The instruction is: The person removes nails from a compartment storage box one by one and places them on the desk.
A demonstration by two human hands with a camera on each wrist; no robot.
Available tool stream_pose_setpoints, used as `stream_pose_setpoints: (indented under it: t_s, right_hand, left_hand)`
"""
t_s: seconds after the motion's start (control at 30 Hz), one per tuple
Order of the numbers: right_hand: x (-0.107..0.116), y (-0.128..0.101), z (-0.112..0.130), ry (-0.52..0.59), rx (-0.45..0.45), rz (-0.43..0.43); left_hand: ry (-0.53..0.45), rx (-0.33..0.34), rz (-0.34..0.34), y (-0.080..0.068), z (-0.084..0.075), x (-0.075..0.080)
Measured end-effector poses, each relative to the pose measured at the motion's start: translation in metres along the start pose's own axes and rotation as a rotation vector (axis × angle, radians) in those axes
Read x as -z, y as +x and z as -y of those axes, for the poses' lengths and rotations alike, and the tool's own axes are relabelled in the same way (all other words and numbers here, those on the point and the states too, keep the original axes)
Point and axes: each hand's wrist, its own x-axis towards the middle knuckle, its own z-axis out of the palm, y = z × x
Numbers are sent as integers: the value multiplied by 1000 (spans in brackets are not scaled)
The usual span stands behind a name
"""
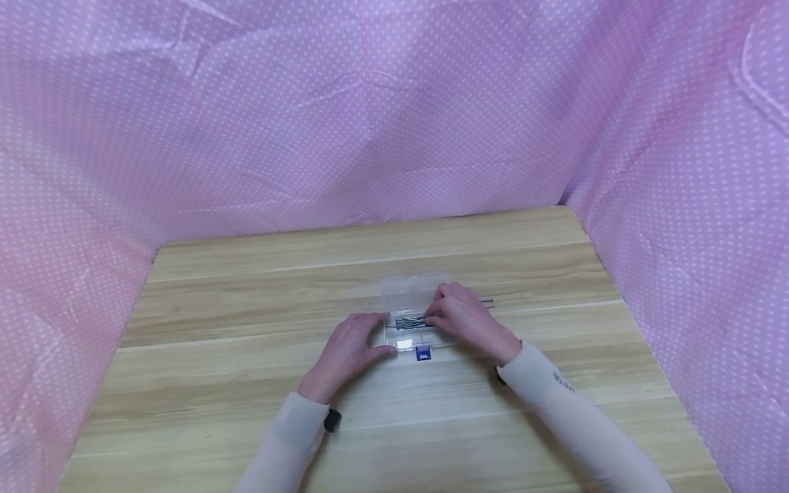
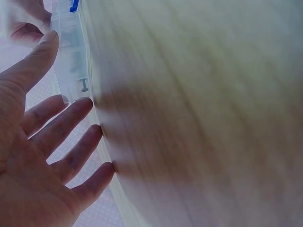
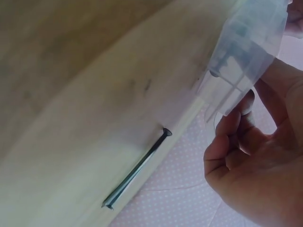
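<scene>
A clear plastic box (image 1: 390, 335) lies with its lid (image 1: 409, 291) folded back. Several dark metal nails (image 1: 407, 323) are in its rear compartment. My left hand (image 1: 348, 348) holds the box's left end between thumb and index finger. In the left wrist view its other fingers are spread, tips down at the tabletop. Over the right half of the box, my right hand (image 1: 464, 316) has its fingers curled, thumb and index pinching at the ends of the nails. Its palm covers the box's right end in the head view. A blue latch (image 1: 423, 352) sits on the front edge.
Loose nails (image 3: 137, 168) lie on the table to the right of the box, partly behind my right hand in the head view. The wooden table (image 1: 246, 287) is bordered by pink dotted cloth (image 1: 345, 137) at the back and sides.
</scene>
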Motion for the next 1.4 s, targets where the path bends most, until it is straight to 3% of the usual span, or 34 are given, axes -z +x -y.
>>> stream_pose_setpoints:
  t_s: [0.43,0.93,1.4]
  right_hand:
    - [6,7,2,-67,37,80]
    - [5,11,3,-113,64,115]
    - [6,3,-2,-61,100,97]
  left_hand:
    - [-6,4,1,0,0,-1]
    - [-5,-1,-1,0,0,0]
    - [9,-35,-6,-1,2,0]
